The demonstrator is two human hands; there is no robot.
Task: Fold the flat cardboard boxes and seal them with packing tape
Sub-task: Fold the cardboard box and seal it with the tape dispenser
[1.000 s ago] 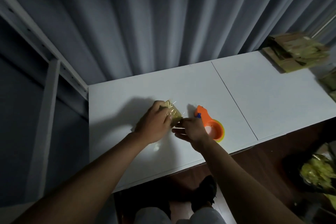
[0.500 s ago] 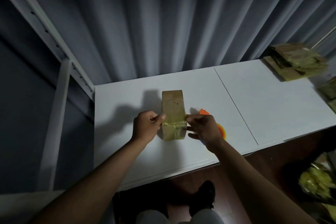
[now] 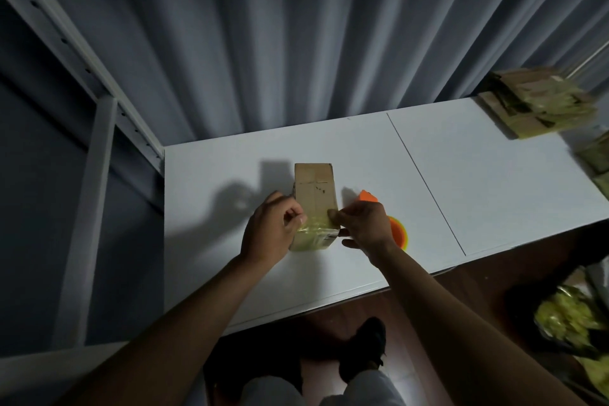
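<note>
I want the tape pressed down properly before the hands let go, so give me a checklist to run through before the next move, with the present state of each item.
1. Cardboard box lies flat on the white table: ok.
2. Tape band wraps the near end of the box: ok.
3. Left hand has a grip on the left side of the taped end: ok.
4. Right hand pinches the right edge of the tape: ok.
5. Tape smooth and fully stuck, with no wrinkles: cannot tell, the light is too dim.
6. Orange tape dispenser close by on the table, behind the right hand: ok.
</note>
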